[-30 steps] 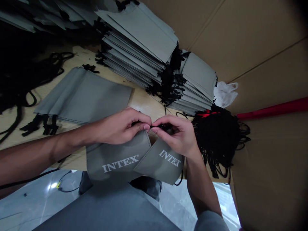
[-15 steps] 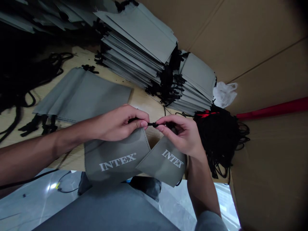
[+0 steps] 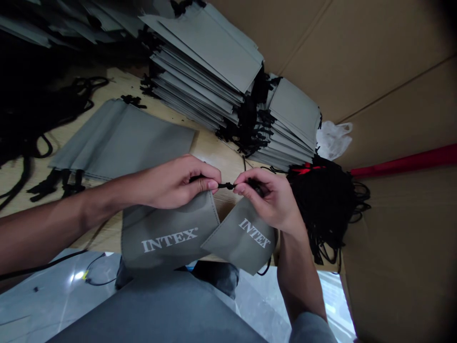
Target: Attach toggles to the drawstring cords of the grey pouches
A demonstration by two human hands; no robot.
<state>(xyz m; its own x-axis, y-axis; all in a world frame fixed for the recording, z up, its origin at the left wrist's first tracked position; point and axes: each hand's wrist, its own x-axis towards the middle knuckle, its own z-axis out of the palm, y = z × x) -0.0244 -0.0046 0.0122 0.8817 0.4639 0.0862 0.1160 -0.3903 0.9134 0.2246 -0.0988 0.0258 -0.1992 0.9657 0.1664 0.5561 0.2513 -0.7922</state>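
A black cord is held nearly straight above the front part of the bench, with a knot left exposed between the hands. One side is pinched between thumb and forefinger of the left hand, the other between thumb and forefinger of the right hand. Below, a left grey piece and a right grey piece, both lettered INTEX, are seen across the bench's front edge, partly overlapped. How the cord is joined to them is hidden by the hands. Toward the left edge, grey sheets are laid overlapping. Toward the back edge, a larger stack and a smaller stack are set. Near the right edge, a black cord bundle is placed.
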